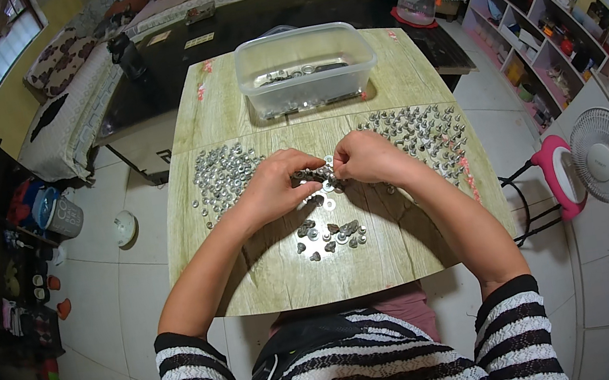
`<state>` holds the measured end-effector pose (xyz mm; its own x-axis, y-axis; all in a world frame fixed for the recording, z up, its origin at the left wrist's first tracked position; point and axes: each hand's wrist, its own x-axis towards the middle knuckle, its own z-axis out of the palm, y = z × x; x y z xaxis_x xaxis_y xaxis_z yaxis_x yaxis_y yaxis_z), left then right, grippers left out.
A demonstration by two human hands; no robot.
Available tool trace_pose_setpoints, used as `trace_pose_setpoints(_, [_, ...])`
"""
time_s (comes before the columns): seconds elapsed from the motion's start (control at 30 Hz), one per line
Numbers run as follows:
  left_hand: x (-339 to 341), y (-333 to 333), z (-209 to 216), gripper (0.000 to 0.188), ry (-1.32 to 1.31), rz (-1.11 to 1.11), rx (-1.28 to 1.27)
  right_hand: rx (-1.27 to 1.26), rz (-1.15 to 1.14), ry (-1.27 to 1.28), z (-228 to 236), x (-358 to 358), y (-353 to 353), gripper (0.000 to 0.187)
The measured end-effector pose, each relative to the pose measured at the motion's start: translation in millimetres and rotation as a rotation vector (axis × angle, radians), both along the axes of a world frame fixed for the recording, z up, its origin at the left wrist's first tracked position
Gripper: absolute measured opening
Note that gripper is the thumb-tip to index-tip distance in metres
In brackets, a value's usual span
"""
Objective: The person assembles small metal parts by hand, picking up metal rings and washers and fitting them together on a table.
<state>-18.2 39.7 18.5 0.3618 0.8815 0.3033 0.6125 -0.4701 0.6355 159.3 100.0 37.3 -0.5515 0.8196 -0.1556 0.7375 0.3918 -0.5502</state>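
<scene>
My left hand curls its fingers and thumb round small dark metal parts at the middle of the table. Against them, my right hand has its fingertips pinched together; whatever lies in the pinch is too small to make out. Pale flat washers lie just below and between the hands. Nearer to me is a loose cluster of mixed metal fasteners, some dark. Silver nut-like pieces spread out beyond my left hand. Pointed screws are scattered beyond my right hand.
A clear plastic bin with metal parts inside stands at the table's far side. Behind is a dark table with a black bottle and an orange-lidded jug. A white fan and pink-backed chair are at right.
</scene>
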Motion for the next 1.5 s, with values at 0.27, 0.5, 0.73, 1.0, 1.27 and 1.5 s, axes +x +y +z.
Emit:
trace_pose_setpoints(0.27, [5,7,-14,0.021,0.087,-0.028,0.057,-0.081,-0.003,0.047,-3,1,2,0.012])
trace_pose_setpoints(0.5, [8,7,-13,0.017,0.074,0.035,0.045,-0.14,-0.01,0.097,-3,4,2,0.009])
trace_pose_setpoints(0.73, [14,1,-3,0.016,-0.156,0.042,-0.149,-0.283,-0.002,0.519,-12,17,-6,0.01])
trace_pose_setpoints(1.0, [26,1,9,0.015,-0.337,0.052,-0.411,-0.169,-0.082,0.676,-12,39,-35,0.014])
trace_pose_setpoints(1.27, [55,-6,20,0.017,-0.124,-0.043,-0.281,0.28,-0.086,0.522,-10,56,-65,0.014])
trace_pose_setpoints(1.5, [73,-19,24,0.018,-0.054,-0.144,-0.243,0.249,-0.248,0.616,-19,95,-78,0.011])
